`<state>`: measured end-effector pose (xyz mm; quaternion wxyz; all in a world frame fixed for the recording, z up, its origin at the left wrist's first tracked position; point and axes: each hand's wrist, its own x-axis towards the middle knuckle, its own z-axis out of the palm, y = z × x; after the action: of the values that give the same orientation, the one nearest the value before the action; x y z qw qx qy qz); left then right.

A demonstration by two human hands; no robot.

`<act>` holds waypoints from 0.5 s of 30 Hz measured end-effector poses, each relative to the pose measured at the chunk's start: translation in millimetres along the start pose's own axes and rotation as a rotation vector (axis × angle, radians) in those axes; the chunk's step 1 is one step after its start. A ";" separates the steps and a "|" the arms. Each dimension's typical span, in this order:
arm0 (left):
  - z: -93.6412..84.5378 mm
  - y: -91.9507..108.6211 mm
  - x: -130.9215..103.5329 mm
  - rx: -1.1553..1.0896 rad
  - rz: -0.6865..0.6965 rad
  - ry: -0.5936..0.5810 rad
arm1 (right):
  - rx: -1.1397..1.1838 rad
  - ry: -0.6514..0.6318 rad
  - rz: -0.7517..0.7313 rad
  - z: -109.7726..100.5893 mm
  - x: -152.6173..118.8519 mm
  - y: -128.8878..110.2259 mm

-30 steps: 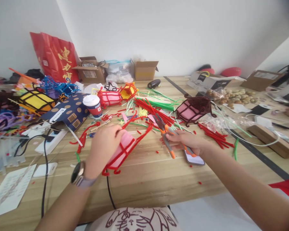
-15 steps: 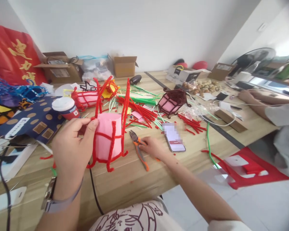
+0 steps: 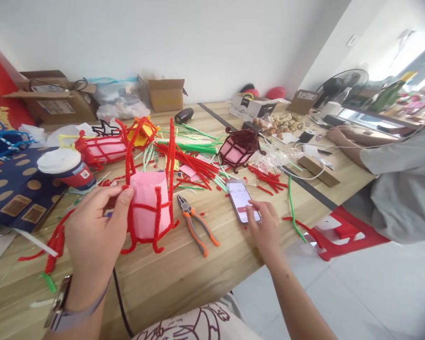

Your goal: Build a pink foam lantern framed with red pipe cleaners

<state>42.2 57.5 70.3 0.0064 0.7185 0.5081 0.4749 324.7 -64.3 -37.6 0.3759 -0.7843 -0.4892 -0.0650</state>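
Note:
My left hand (image 3: 99,226) pinches the upper left of a lantern frame (image 3: 148,208) made of red pipe cleaners around a pink paper lining. Its long red uprights stick up past the paper, and its feet curl outward at the bottom. My right hand (image 3: 264,224) is over a smartphone (image 3: 243,200) lying on the table, its fingers loosely bent and a fingertip at the lower part of the screen. It holds nothing. Between my hands lie pliers (image 3: 197,224) with orange and grey handles, slightly spread.
Red pipe cleaners (image 3: 191,165) and green ones lie in the middle. A dark brown lantern (image 3: 239,148) stands behind the phone. A lidded paper cup (image 3: 69,167) is at left. Across the right side, another person's arm (image 3: 347,141) rests on the table near a red stool (image 3: 354,233).
My right hand has let go of the pliers, leaving them on the table, and moved right to the phone. My left hand still holds the red lantern. The view has turned slightly right.

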 end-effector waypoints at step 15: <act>1.0 -18.6 -49.0 0.076 0.095 -0.114 | -0.102 0.204 0.204 -25.0 -3.7 22.5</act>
<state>27.9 30.9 27.5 -0.0144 0.7673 0.4900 0.4135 347.9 -88.6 -33.5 0.3883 -0.8373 -0.3621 -0.1306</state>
